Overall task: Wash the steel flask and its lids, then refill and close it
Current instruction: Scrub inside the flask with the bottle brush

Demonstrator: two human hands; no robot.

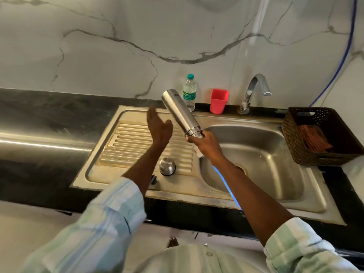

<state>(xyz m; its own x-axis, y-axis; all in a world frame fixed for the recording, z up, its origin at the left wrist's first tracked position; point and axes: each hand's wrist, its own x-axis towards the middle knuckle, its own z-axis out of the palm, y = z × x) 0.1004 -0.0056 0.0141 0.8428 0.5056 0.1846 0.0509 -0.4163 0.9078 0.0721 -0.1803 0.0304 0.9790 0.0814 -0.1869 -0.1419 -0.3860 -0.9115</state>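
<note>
My right hand grips the steel flask at its threaded neck, over the sink's left rim. The flask points up and away to the left, base uppermost and mouth toward my palm. My left hand hovers open just left of the flask, palm turned toward it, apart from it. A steel cup lid stands upside down on the ribbed draining board. A small dark inner lid lies at the board's front edge, partly hidden by my left forearm.
A steel sink basin lies to the right, its tap behind it. A plastic water bottle and a red cup stand at the wall. A brown basket with a checked cloth sits far right. A blue hose crosses the basin.
</note>
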